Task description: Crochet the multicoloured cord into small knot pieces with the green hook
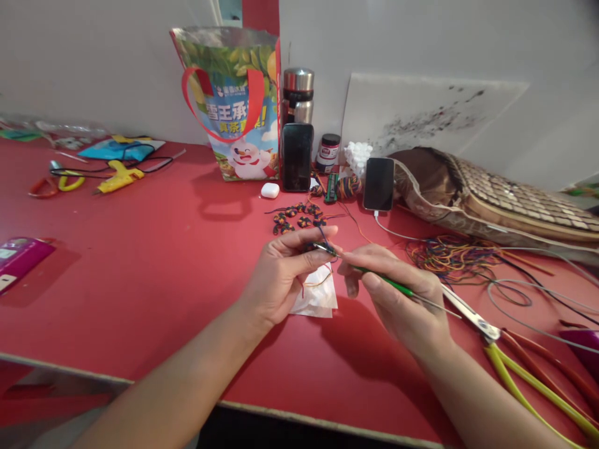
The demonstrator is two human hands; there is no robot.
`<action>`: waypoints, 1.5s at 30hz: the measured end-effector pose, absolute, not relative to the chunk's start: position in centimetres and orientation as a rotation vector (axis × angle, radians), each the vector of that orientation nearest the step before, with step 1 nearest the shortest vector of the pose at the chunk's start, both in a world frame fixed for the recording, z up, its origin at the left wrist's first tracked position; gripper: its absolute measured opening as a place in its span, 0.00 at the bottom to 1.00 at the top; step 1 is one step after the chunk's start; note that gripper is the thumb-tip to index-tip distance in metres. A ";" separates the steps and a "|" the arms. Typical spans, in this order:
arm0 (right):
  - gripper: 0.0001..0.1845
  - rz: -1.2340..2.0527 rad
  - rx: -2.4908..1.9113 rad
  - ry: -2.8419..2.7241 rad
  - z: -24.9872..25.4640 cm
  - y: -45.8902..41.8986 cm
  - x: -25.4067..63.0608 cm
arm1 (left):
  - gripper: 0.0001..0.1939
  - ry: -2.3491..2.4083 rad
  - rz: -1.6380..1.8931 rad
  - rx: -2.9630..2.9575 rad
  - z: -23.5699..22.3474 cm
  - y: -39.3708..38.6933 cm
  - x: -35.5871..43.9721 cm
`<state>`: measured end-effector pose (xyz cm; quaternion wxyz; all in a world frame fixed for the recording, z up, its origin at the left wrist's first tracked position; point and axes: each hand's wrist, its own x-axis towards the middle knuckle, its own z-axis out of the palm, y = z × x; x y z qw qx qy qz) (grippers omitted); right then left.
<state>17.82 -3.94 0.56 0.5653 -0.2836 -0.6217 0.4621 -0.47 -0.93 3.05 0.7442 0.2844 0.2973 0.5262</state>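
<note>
While the left hand (284, 269) pinches dark yarn (329, 248), the right hand (406, 298) grips a green-handled tool (397, 285).

Count on red table (140, 268): three doubles, seven singles, one unclear.
2 hands (283, 268) (421, 324), 2 phones (297, 156) (379, 184), 2 scissors (55, 167) (486, 327); 1 hook (397, 286), flask (298, 81), jar (328, 153), glue gun (119, 178), shopping bag (229, 93), earbud case (270, 190), cushion (519, 187). Knotted pieces (304, 222): several, bunched, exact number unreadable.

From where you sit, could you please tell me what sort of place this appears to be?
It looks like a craft workspace, though whether at home or in a shop I cannot tell: coloured thread, large scissors and a glue gun lie on the table.
</note>
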 end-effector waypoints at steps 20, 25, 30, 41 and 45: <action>0.16 0.785 -0.845 -1.453 0.2 -4.4 16.4 | 0.22 0.779 1.249 0.702 2.2 -1.2 0.2; 0.13 0.970 -0.795 -1.267 0.1 -4.4 16.0 | 0.22 0.786 1.240 0.671 2.3 -1.3 0.4; 0.11 1.159 -0.760 -1.099 0.3 -4.1 15.8 | 0.24 0.782 1.251 0.716 2.5 -1.5 0.4; 0.09 1.274 -0.711 -1.026 1.3 -3.7 16.0 | 0.23 0.754 1.251 0.746 2.4 -1.3 0.2; 0.10 1.282 -0.725 -1.035 1.2 -3.8 16.0 | 0.23 0.734 1.243 0.750 2.5 -1.3 0.3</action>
